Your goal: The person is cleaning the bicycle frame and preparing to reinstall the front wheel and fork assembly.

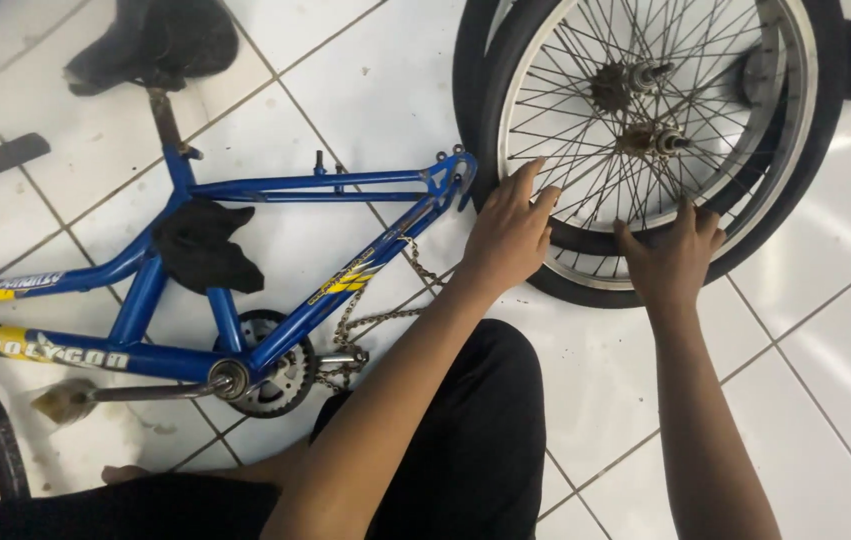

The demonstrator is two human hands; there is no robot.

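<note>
The upper wheel (645, 120) of two stacked on the tiled floor (845, 330) is touched at its tyre by both hands. Left hand (507, 235) and right hand (673, 258) are spread flat, nothing gripped. A blue bicycle frame (275, 260) is laid just beside.

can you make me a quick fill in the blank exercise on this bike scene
1. Both hands, left hand and right hand, rest on the stacked bicycle ____.
2. The bike frame lying on the tiled floor is painted ____.
3. A black ____ is draped over the frame near the seat tube.
4. The loose chain hangs off the ____ sprocket by the crank.

Missing words: wheels; blue; cloth; front
</note>
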